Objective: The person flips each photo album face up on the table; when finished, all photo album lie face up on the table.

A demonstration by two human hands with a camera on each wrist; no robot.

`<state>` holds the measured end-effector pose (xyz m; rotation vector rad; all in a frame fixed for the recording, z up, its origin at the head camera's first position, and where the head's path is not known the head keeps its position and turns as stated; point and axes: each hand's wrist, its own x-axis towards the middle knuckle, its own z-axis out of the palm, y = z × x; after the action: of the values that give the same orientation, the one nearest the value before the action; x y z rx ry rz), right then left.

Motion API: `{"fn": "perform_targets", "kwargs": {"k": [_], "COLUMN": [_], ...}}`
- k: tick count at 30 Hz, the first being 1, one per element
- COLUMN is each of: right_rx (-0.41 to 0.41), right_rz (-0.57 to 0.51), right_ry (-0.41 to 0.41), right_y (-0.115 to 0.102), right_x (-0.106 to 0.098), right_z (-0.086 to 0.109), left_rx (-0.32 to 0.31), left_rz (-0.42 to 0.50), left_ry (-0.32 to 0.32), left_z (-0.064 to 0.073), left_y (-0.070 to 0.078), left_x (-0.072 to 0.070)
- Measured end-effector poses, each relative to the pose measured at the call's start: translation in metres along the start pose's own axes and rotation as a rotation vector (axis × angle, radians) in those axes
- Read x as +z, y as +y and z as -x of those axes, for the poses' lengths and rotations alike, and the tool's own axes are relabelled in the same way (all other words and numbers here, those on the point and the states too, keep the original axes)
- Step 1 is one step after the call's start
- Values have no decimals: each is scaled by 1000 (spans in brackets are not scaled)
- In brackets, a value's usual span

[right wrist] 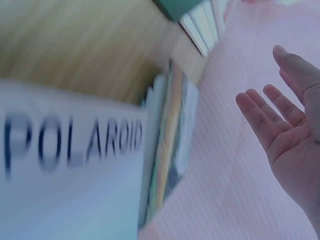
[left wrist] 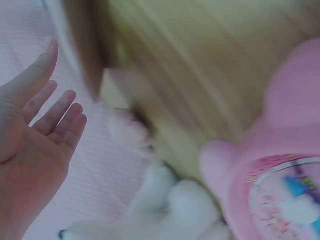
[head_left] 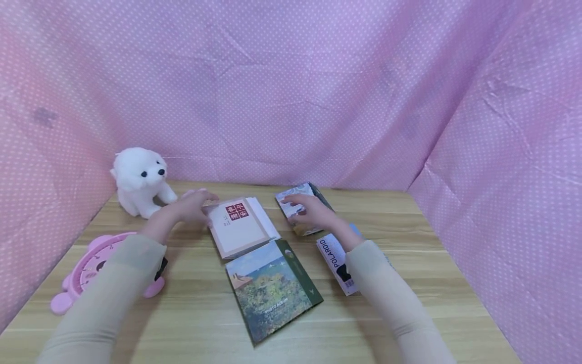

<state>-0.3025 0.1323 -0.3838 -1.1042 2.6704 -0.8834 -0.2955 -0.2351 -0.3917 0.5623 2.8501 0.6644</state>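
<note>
In the head view my left hand (head_left: 193,206) is at the left edge of a white album (head_left: 243,232) with red square characters. The left wrist view shows that hand (left wrist: 42,125) with fingers loosely extended and nothing in its palm, beside the album's edge (left wrist: 80,55). My right hand (head_left: 311,210) is over a patterned booklet (head_left: 295,194) at the back, hiding part of it. Its fingers (right wrist: 257,112) are relaxed and bare in the right wrist view, apart from the booklet (right wrist: 167,145). A white POLAROID box (head_left: 334,260) lies under the right forearm.
A photo album (head_left: 275,293) with a landscape cover and green spine lies in front of the white album. On the left sit a white plush bear (head_left: 141,177) and a pink clock (head_left: 97,253), partly behind the left sleeve. Pink dotted cloth (head_left: 291,91) walls the wooden table (head_left: 195,303).
</note>
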Motion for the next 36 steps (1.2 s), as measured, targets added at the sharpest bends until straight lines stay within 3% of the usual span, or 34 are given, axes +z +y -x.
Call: {"fn": "perform_targets", "kwargs": {"k": [5,9,18,23,29,36], "right_rx": [-13,-20,41,87,137,197], "right_rz": [4,45,120,144,94,53], "right_ry": [63,101,131,134,109,78], "right_y": [8,16,31,47,66,84], "right_x": [-22,-35,-50,-51,-53,-54], "right_z": [18,31,54,61,67,70], "left_rx": [43,33,27,47,69,64], "left_rz": [-4,22,-58,-59,-4,68], "left_ry": [-5,2,61,91,111,79], "left_z": [-6,-12,-27,-42,-65,-90], "left_y": [18,38,87,106,121,136], "left_x": [-8,-14,-15,-3,18,43]}}
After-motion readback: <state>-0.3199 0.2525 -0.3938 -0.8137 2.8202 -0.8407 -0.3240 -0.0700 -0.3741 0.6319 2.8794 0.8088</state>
